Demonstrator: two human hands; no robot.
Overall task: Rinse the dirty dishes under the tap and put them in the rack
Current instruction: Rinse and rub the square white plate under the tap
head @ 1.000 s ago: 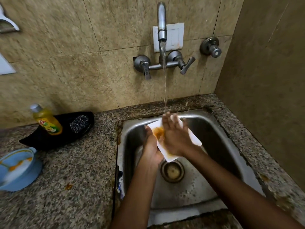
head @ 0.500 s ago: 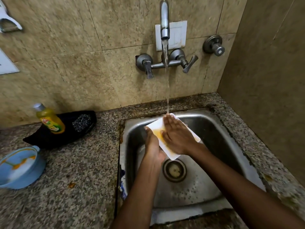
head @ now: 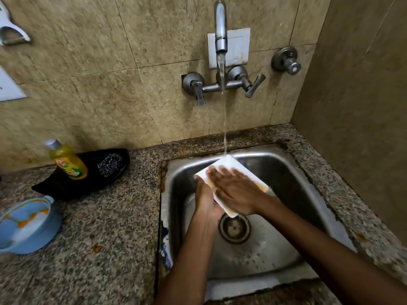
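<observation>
Over the sink (head: 286,172), the left hand (head: 206,197) grips a white plate (head: 229,164) under the tap (head: 221,27) stream; the right hand (head: 236,191) lies flat, open, on it. At nine o'clock on the desk (head: 99,227): soap bottle (head: 67,160), blue bowl (head: 26,225).

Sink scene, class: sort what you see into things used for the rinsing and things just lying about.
In use:
white plate
tap
sink
left hand
right hand
blue bowl, dirty, waiting on the counter

Lying about:
soap bottle
scrubber
black tray
wall valve
</observation>
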